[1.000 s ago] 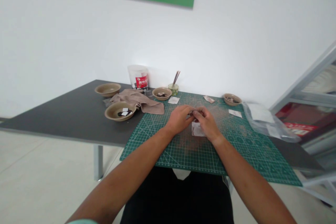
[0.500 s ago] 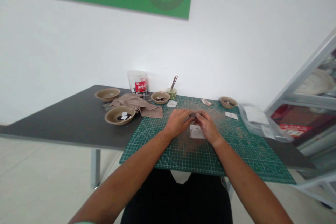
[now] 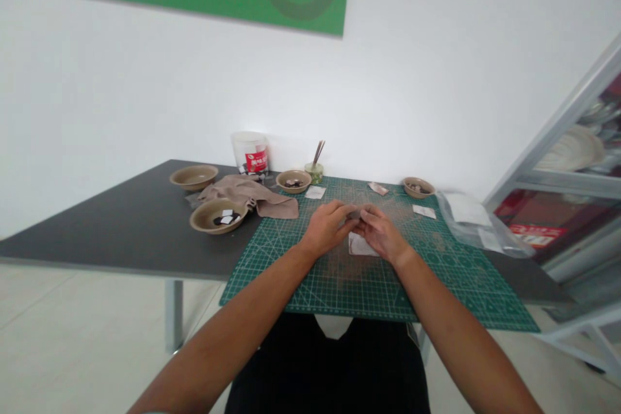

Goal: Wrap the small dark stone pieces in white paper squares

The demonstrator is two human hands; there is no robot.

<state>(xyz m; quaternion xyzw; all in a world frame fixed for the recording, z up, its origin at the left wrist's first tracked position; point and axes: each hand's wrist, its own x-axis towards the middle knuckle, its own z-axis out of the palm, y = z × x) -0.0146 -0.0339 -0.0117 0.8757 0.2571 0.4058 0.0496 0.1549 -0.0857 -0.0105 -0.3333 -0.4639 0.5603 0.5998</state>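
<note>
Over the middle of the green cutting mat [image 3: 310,278], my left hand [image 3: 327,226] and my right hand [image 3: 383,231] meet at the fingertips. Both are closed on a small flat dark grey piece [image 3: 356,214], which my fingers partly cover; its exact kind is too small to make out. Just below the hands, a whitish square of paper or sandpaper [image 3: 359,246] lies on the mat, partly hidden by my right hand. Brownish dust is spread over the mat around it.
On the left stand a bowl with black and white pieces [image 3: 206,223], another bowl [image 3: 194,176], a brown cloth [image 3: 250,193] and a clear tub [image 3: 250,152]. Behind the mat are a bowl [image 3: 294,181], a holder with sticks [image 3: 314,173] and a right-hand bowl [image 3: 418,187]. A plastic bag [image 3: 478,223] lies right.
The fingers of my right hand have shifted slightly around the dark grey piece, opening out a little below it. The whole view has moved slightly; both hands stay over the same spot.
</note>
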